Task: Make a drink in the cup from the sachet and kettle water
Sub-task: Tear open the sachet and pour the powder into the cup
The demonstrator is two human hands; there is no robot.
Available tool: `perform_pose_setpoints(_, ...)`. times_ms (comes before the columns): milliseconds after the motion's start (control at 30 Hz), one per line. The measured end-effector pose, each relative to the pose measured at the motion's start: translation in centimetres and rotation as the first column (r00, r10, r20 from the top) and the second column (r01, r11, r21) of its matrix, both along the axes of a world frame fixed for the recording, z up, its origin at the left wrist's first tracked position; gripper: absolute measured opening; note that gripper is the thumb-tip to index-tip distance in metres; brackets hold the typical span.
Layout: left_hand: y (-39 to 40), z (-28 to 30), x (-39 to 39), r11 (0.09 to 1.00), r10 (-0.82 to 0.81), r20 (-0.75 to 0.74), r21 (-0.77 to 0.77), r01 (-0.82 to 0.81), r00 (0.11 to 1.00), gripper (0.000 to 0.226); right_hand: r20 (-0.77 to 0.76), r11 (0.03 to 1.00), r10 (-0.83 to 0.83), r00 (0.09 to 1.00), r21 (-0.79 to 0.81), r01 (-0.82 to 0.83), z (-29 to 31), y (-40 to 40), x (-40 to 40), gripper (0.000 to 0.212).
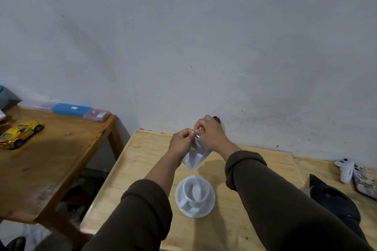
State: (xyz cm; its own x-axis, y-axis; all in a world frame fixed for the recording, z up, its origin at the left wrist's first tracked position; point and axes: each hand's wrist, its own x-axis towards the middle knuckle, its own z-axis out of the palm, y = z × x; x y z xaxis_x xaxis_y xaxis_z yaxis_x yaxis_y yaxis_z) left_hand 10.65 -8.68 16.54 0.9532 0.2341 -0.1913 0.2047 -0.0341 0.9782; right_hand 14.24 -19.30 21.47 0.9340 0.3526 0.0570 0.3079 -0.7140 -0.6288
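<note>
A silvery sachet (194,156) hangs in the air above the light wooden table (142,169). My left hand (181,140) and my right hand (210,132) both pinch its top edge, fingertips close together. Below it a white cup (195,190) stands on a white saucer (206,208), its handle toward the lower left and a white spoon inside. A black kettle (334,199) sits at the right, partly behind my right sleeve.
A darker wooden table (51,159) at the left carries a yellow toy car (20,133) and blue and pink boxes (81,111). A white game controller (345,169) and a patterned flat object (365,181) lie at the far right. A grey wall stands behind.
</note>
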Motion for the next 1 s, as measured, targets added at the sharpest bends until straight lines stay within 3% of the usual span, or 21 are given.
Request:
perform_pose_setpoints(433,2.1,-0.6,1.7,0.969,0.219,-0.142,-0.080,-0.232,0.965,0.034,-0.103,0.991,0.131,0.986,-0.003,-0.132,-0.1,-0.1,-1.0,0.011)
perform_pose_setpoints(700,3.4,-1.9,2.3,0.912,0.370,-0.200,-0.109,-0.396,0.907,0.034,-0.167,0.984,0.171,0.971,-0.015,-0.176,-0.1,-1.9,-1.3,0.023)
perform_pose_setpoints(767,3.6,-2.0,2.2,0.906,0.383,-0.216,-0.101,-0.411,0.898,0.033,-0.191,0.986,0.161,0.968,-0.014,-0.166,-0.1,-2.5,-1.4,0.026)
perform_pose_setpoints(867,3.4,-2.2,2.3,0.914,0.376,-0.224,-0.068,-0.400,0.899,0.026,-0.194,0.989,0.138,0.971,-0.029,-0.147,-0.1,-3.2,-1.6,0.014)
perform_pose_setpoints(1000,2.9,-2.8,2.1,0.936,0.344,-0.211,0.002,-0.351,0.915,0.024,-0.119,0.997,0.067,0.991,-0.019,-0.070,-0.2,-3.4,-1.9,0.009)
